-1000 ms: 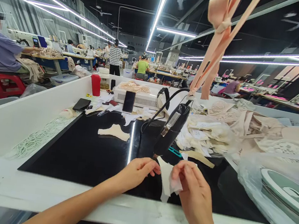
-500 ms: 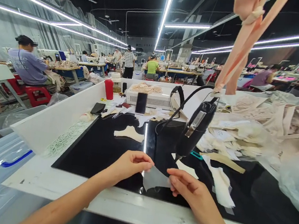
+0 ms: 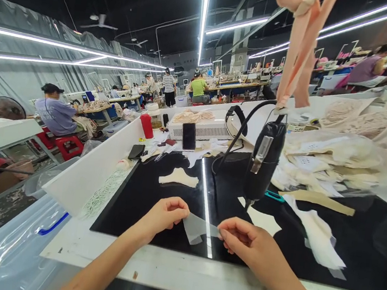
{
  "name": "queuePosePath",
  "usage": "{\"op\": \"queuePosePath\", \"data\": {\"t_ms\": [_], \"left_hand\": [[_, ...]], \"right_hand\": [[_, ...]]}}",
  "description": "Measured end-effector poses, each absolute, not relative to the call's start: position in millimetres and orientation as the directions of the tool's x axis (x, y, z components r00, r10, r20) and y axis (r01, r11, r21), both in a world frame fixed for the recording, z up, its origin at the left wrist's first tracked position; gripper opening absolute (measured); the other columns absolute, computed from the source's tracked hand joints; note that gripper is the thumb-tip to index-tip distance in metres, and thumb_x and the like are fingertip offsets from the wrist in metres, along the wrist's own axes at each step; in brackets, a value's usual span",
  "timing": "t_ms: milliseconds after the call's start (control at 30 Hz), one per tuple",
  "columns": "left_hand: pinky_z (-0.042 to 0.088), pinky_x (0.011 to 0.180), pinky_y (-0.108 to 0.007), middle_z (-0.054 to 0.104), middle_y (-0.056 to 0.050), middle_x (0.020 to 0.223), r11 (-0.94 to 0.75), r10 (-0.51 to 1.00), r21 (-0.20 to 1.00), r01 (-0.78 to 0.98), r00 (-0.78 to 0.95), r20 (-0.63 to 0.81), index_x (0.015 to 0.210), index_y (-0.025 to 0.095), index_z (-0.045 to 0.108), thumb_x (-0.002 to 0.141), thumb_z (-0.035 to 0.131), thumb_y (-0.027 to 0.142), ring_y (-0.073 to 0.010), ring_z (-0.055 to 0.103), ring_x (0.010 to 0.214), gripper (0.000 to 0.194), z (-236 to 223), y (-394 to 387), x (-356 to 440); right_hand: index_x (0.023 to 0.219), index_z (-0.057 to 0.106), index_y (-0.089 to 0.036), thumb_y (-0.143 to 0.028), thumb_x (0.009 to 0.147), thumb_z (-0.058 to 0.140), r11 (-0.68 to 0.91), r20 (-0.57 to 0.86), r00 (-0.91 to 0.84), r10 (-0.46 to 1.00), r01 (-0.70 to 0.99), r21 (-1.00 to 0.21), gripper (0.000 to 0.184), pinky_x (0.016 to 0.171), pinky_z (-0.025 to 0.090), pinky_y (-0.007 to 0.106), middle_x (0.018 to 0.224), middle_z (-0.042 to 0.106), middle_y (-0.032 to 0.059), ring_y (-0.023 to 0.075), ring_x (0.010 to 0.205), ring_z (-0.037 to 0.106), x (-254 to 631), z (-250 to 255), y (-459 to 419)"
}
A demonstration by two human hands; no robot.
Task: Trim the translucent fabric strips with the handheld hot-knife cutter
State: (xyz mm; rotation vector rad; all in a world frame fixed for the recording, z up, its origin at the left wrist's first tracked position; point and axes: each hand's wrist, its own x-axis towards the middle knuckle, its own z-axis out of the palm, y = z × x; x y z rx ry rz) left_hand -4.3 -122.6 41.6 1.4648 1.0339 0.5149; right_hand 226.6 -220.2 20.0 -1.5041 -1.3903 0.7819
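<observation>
Translucent sheet pinched by left hand and right hand near counter's front edge; fingertips now farther apart, likely spreading it.

- Nothing legible anywhere in view.
- Paper labels on the bagged pieces, right of frame: dark marks, too small.
- Back wall, upper middle: faint pale marks, unreadable.
- Purple shirt, left: pale print, blurred.
</observation>
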Motion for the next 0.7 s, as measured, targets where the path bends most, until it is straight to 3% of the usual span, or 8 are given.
{"op": "queuePosePath", "data": {"t_ms": [267, 467, 567, 700], "left_hand": [[0.018, 0.051, -0.022, 0.042, 0.008, 0.063, 0.119, 0.821, 0.948, 0.295, 0.508, -0.261, 0.082, 0.018, 0.061, 0.079, 0.071, 0.038, -0.0066, 0.029, 0.055, 0.023, 41, -120, -9], [0.019, 0.05, -0.021, 0.06, 0.003, 0.072, 0.071, 0.817, 0.948, 0.311, 0.527, -0.234, 0.086, 0.018, 0.061, 0.081, 0.073, 0.043, -0.0056, 0.036, 0.053, 0.028, 47, -120, -11], [0.021, 0.05, -0.021, 0.062, 0.002, 0.069, 0.047, 0.8, 0.944, 0.328, 0.553, -0.232, 0.087, 0.018, 0.062, 0.083, 0.072, 0.047, -0.0054, 0.035, 0.05, 0.031, 54, -120, -14], [0.025, 0.049, -0.02, 0.062, 0.002, 0.066, 0.001, 0.784, 0.933, 0.359, 0.579, -0.223, 0.086, 0.017, 0.063, 0.084, 0.071, 0.048, -0.0059, 0.034, 0.05, 0.031, 56, -115, -13]], "right_hand": [[0.078, 0.072, -0.025, -0.044, 0.084, 0.058, 0.068, 0.088, 0.036, 0.995, 0.375, -0.924, 0.024, 0.061, 0.051, 0.027, 0.067, 0.071, 0.0006, 0.0185, 0.064, 0.066, 219, 26, -223], [0.08, 0.071, -0.026, -0.038, 0.085, 0.057, 0.105, 0.124, 0.02, 0.992, 0.404, -0.909, 0.019, 0.065, 0.048, 0.027, 0.073, 0.072, 0.0001, 0.0173, 0.068, 0.064, 213, 29, -227], [0.08, 0.068, -0.025, -0.04, 0.086, 0.056, 0.082, 0.074, -0.036, 0.997, 0.358, -0.93, 0.02, 0.062, 0.049, 0.025, 0.069, 0.069, -0.0008, 0.0166, 0.066, 0.064, 212, 29, -228], [0.081, 0.069, -0.026, -0.038, 0.091, 0.053, 0.098, 0.101, -0.025, 0.995, 0.549, -0.83, 0.023, 0.056, 0.047, 0.023, 0.065, 0.067, -0.0028, 0.0152, 0.061, 0.064, 216, 22, -226]]}}
